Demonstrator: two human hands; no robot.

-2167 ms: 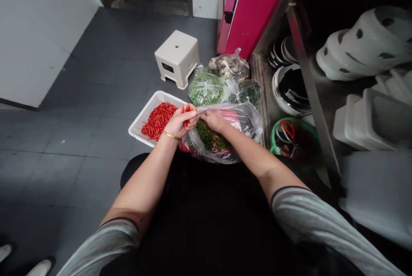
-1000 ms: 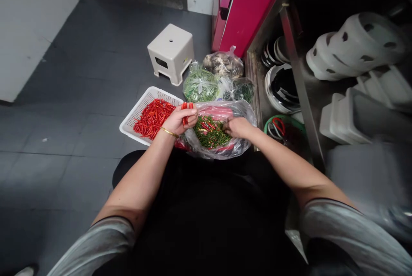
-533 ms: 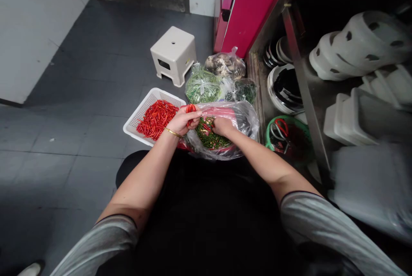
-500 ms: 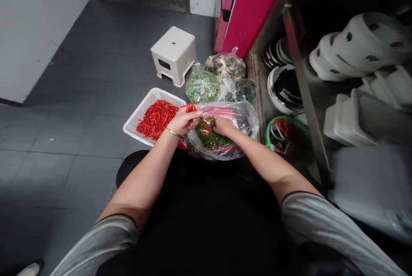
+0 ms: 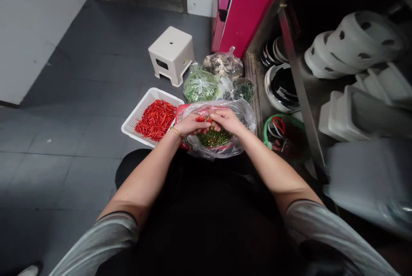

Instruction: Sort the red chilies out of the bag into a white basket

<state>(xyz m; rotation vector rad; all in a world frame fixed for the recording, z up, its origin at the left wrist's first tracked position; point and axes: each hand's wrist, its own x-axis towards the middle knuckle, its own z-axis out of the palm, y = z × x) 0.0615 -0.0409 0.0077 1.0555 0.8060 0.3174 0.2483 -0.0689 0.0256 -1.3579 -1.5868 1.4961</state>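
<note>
Over a clear plastic bag [image 5: 249, 115] set in a red container, my two hands meet. My left hand [image 5: 192, 125], with a gold bangle at the wrist, is closed on red chilies [image 5: 202, 119]. My right hand [image 5: 223, 120] pinches at the chilies' stem ends, its fingertips close to the left ones. Green stems [image 5: 215, 138] with some reddish bits lie in the bag under the hands. To the left, a white perforated basket [image 5: 128, 125] holds a heap of red chilies [image 5: 156, 119].
A white stool [image 5: 171, 50] stands beyond the basket. Bagged greens [image 5: 201, 87] and bagged mushrooms [image 5: 223, 65] sit past the red container. On the right are a metal shelf [image 5: 304, 91] with stacked containers and a green basket [image 5: 266, 132] with red-handled scissors.
My right hand has come up out of the bag to meet my left hand. My left hand has moved slightly right, over the bag, still with red chilies.
</note>
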